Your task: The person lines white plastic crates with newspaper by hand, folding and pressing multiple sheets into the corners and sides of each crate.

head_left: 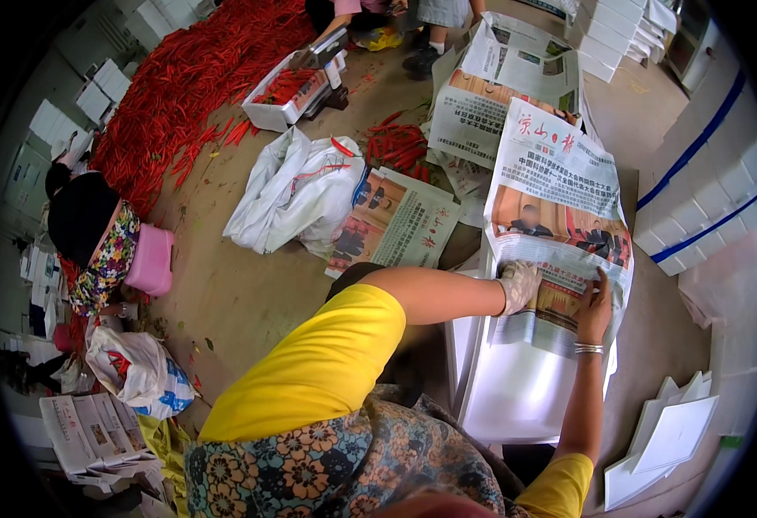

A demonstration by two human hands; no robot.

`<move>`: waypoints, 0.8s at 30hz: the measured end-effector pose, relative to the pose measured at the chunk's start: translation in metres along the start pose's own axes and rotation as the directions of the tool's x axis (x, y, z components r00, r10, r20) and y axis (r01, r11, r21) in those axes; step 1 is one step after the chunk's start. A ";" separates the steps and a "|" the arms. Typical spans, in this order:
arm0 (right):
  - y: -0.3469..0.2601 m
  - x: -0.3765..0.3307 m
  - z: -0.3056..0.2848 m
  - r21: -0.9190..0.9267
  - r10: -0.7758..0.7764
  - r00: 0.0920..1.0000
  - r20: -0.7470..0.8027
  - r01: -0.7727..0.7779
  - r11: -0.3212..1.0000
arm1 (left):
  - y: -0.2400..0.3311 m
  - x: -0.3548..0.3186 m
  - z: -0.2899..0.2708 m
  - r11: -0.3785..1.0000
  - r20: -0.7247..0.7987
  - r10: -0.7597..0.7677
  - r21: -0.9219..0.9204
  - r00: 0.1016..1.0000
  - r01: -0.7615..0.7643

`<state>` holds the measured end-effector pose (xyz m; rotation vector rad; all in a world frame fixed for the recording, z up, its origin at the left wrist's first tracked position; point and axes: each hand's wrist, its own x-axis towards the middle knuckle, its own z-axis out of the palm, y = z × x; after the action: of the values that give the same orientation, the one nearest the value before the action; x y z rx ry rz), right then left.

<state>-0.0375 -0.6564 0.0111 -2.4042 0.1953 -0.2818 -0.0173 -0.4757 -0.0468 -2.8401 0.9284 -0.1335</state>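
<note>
Newspaper (560, 168), edge partway along box (516, 397)

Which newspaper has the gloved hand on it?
The newspaper reaching over the white foam box. The gloved left hand and right hand touch it, but none of the other newspapers.

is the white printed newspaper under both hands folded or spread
Spread: the newspaper lies lengthwise, its headlines and photos showing; any doubling underneath, cannot tell.

Gloved left hand (519, 287), bare right hand (595, 311) on newspaper (560, 194); red chillies (197, 86) heaped beyond.
</note>
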 end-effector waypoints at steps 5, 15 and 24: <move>0.044 0.031 0.036 -0.113 -0.257 0.957 -0.136 0.243 0.963 | 0.017 -0.008 -0.001 0.985 0.061 -0.040 0.169 0.997 0.029; 0.052 0.025 0.030 0.277 -0.019 0.995 -0.100 0.046 0.960 | -0.067 0.005 -0.003 0.994 0.126 0.088 -0.070 0.988 -0.080; 0.055 0.039 0.042 -0.122 0.028 0.999 -0.021 -0.030 0.992 | -0.038 0.005 -0.035 0.990 0.130 0.086 0.101 0.988 -0.100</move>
<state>0.0068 -0.6792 -0.0501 -2.5181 0.2629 -0.2871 0.0039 -0.4523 -0.0061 -2.6670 0.9932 0.0060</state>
